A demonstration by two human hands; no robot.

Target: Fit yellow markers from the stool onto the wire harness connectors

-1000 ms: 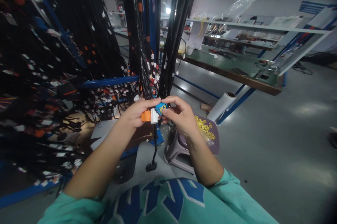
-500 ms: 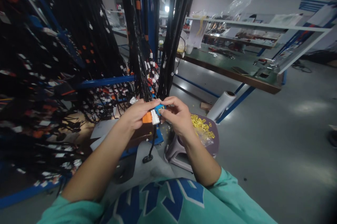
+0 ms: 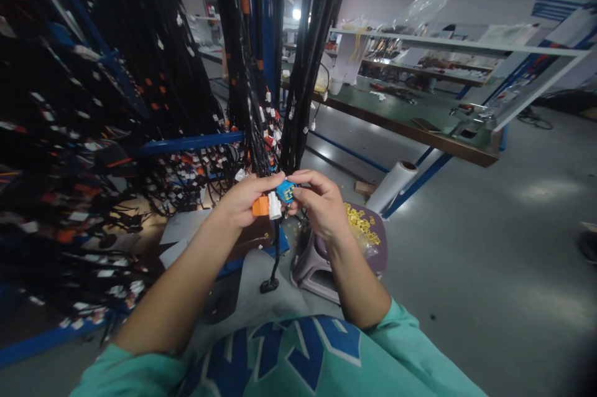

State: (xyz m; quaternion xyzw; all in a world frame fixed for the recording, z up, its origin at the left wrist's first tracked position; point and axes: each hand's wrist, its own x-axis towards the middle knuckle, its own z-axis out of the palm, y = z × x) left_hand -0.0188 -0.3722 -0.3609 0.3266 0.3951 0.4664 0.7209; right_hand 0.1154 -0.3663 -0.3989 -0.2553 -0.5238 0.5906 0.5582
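A blue connector (image 3: 285, 190) with yellow on its face is between my two hands. My left hand (image 3: 242, 199) is closed round the connector group, its thumb against the blue connector's left side. An orange connector (image 3: 260, 206) and a white connector (image 3: 274, 205) stick out below the left thumb. On the other side, my right hand (image 3: 319, 201) pinches at the blue connector's right edge with thumb and index finger; whether a small part is between those fingertips is hidden. A black cable (image 3: 276, 254) hangs below the connectors and ends in a black plug (image 3: 269, 285).
Yellow clips (image 3: 361, 223) lie on a purple stool (image 3: 380, 244) to the right. Black harness bundles (image 3: 305, 61) hang ahead, with many more at left on a blue rack (image 3: 186, 143). A green-topped workbench (image 3: 396, 112) and a white roll (image 3: 392, 187) stand at right.
The blue connector has turned so more of its yellow-marked face shows. My right fingers have shifted slightly right. The hanging black plug has swung a little to the right.
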